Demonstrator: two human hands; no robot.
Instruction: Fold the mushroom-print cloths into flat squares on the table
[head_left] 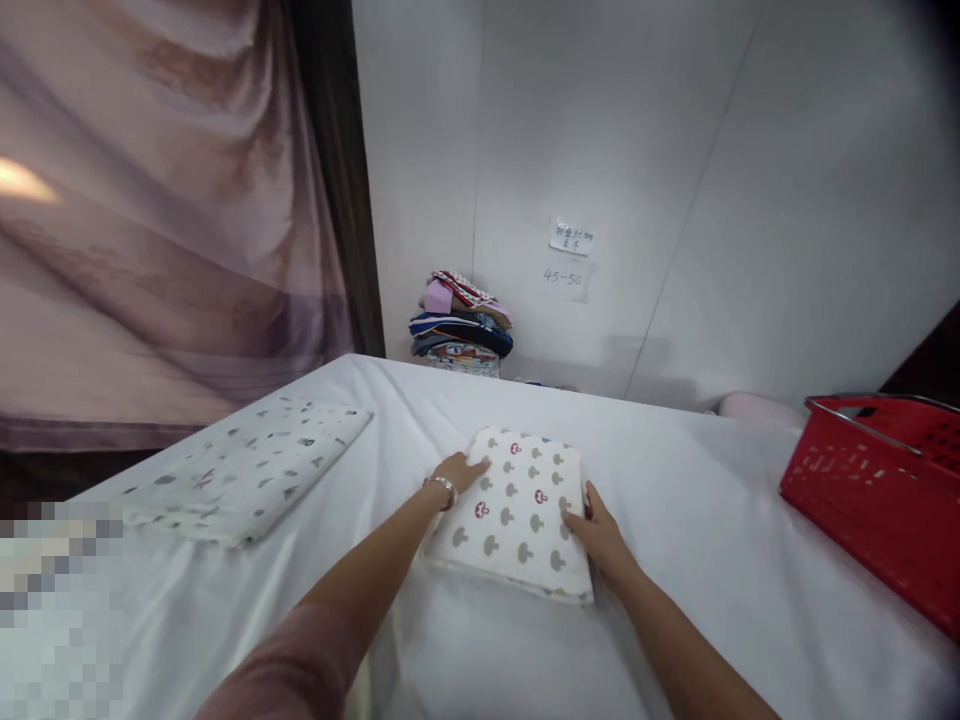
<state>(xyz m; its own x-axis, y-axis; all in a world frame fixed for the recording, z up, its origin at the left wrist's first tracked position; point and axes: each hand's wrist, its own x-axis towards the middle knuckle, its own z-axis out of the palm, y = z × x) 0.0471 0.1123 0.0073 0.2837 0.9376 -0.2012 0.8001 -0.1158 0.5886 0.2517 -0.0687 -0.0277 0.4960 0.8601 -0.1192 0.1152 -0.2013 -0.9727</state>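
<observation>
A folded white cloth (517, 515) with grey and red mushroom prints lies in several layers on the white-covered table. At its left edge is my left hand (459, 476), a bracelet on the wrist, with a digit on the top layer and the other fingers mostly hidden. My right hand (602, 535) grips the opposite edge, thumb on top and fingers along the side. To the left, a second white cloth (255, 470) with small grey-green prints is spread flat, apart from both hands.
A red plastic basket (870, 500) with a metal handle stands at the right. Folded fabrics (461, 325) are stacked beyond the table's far edge (600, 398), against a white wall with paper notes (570, 262). A pinkish curtain (165, 220) hangs at the left.
</observation>
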